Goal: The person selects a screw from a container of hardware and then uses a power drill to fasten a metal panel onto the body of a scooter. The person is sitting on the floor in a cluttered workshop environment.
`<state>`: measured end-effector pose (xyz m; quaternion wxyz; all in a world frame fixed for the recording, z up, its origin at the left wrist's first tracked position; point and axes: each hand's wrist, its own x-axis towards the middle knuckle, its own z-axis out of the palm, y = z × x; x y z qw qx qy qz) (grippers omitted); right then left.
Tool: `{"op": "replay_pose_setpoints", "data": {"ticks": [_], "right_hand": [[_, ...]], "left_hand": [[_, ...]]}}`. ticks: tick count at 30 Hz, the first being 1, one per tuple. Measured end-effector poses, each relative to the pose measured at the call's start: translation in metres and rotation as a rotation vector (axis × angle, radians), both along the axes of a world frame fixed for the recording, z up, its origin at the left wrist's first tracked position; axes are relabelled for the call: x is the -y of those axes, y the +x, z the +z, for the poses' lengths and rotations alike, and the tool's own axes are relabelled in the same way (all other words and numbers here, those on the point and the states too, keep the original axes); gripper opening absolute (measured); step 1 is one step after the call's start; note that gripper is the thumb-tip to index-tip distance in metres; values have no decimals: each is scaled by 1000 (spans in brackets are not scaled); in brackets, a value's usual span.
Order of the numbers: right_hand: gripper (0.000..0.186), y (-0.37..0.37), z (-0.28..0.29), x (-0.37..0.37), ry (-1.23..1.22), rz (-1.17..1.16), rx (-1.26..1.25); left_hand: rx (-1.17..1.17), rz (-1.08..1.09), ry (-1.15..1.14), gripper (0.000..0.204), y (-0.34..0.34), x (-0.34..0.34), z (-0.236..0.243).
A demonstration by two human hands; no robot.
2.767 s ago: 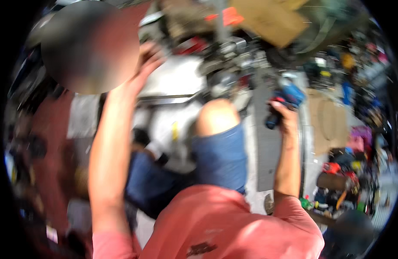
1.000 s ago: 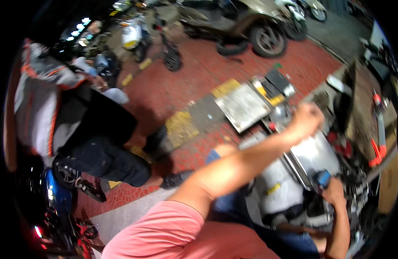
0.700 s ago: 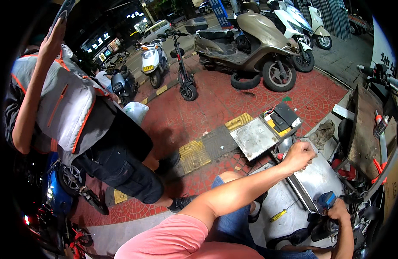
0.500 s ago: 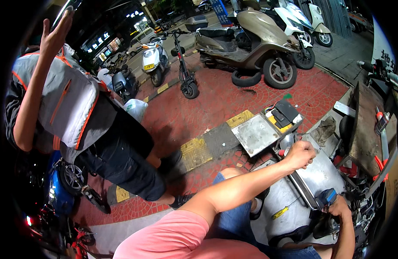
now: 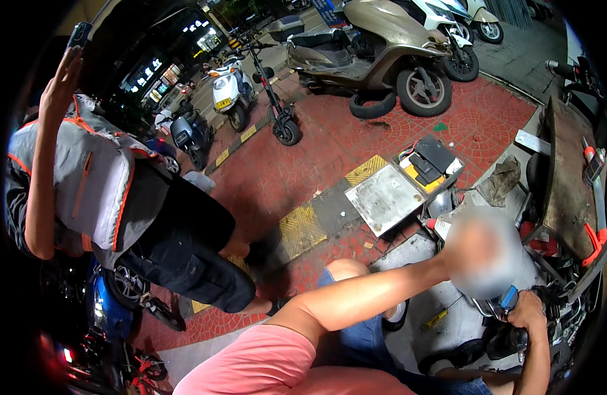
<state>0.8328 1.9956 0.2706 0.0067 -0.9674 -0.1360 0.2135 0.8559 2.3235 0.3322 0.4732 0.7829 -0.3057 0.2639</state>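
Observation:
My left arm in a pink sleeve stretches across to the right. My left hand (image 5: 478, 253) is hidden in a blurred patch above the grey metal panel, so its fingers and anything in them do not show. At the lower right, my right hand (image 5: 528, 311) is closed round a blue-and-black hand-held tool (image 5: 508, 299) whose exact kind I cannot make out. This tool lies just below the blurred patch, beside the scooter parts. On the grey surface under my arms rests a yellow-handled screwdriver (image 5: 435, 320).
An opened metal box (image 5: 386, 197) with a black-and-yellow unit (image 5: 428, 168) stands ahead. A worn board (image 5: 567, 178) holds a red-and-grey tool (image 5: 592, 166) on the right. At left stands a person with a grey backpack (image 5: 96, 191), holding up a phone (image 5: 79, 34). Scooters (image 5: 382, 59) and a loose tyre (image 5: 372, 105) are beyond.
My left hand, a closed fist before, has moved right and down, nearer the blue tool, and is now blurred. The right hand keeps its hold. The whole view has shifted slightly.

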Motion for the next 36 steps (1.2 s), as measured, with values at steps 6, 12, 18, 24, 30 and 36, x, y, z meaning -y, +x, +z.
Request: {"op": "replay_pose_setpoints", "data": {"ticks": [6,12,18,24,30,36], "right_hand": [[53,9,7,0,-15,19,-67],[47,19,21,14,154,119,-101],[36,37,34,-34,-193,161,-219],[39,38,46,-47,-61,134,-265],[25,36,41,-60,-195,127,-315],[31,33,56,-71,-228,158,-302]], "left_hand": [[-249,-221,-139,9,-24,-13,32],[-915,-447,-748,21,-44,11,55],[-902,-174,-653,21,-55,-20,76],[-987,-77,-661,23,-70,-17,68],[-1284,32,-775,14,-100,-2,-14],[-1477,134,-1054,9,-142,36,-109]]}}
